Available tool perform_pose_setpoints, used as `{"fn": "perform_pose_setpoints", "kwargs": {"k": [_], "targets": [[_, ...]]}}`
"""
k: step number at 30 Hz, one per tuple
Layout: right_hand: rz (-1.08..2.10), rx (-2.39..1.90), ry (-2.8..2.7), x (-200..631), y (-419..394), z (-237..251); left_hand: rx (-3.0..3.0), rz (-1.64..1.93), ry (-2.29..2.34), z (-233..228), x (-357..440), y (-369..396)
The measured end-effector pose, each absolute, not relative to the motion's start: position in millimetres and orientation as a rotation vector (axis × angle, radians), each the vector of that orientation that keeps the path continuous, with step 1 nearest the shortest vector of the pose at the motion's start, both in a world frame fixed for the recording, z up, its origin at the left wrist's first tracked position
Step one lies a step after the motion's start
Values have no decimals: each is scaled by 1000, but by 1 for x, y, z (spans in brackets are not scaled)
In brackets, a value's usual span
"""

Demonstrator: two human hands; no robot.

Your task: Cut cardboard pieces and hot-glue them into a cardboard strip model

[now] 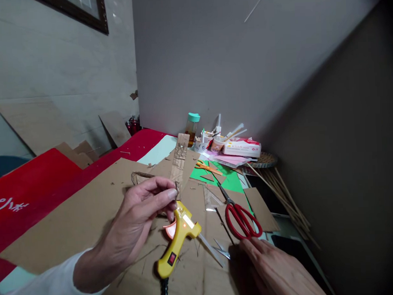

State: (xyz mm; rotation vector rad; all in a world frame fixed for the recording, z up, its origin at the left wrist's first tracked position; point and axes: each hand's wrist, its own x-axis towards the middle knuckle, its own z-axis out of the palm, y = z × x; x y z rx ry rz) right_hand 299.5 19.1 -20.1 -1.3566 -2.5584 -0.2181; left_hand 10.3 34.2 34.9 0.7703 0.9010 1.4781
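My left hand (137, 218) pinches the lower end of a narrow cardboard strip (180, 159), which stands upright above the table. Just below the fingers lies a yellow hot glue gun (178, 242) with a lit orange lamp, its nozzle close to the strip's bottom end. My right hand (274, 269) rests flat on the table at the lower right, fingers apart and empty, its fingertips just short of the handles of red scissors (239, 217).
A large brown cardboard sheet (89, 211) covers a red table (39, 179). Green paper (228, 178), orange scissors (207, 167), a clear set square (211, 198), bamboo sticks (285, 196), a green-capped bottle (192, 128), cups and a tissue box (243, 146) crowd the far corner. Walls close behind and right.
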Motion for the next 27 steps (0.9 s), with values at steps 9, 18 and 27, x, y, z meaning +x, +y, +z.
{"fn": "perform_pose_setpoints", "kwargs": {"k": [9, 18, 27], "targets": [[213, -1543, -2656, 289, 18, 20, 727, 1435, 980, 41, 12, 32], [31, -1850, -2315, 292, 35, 28, 650, 1305, 1010, 32, 15, 30], [26, -1724, -2216, 293, 68, -22, 701, 1314, 905, 39, 19, 25]]}}
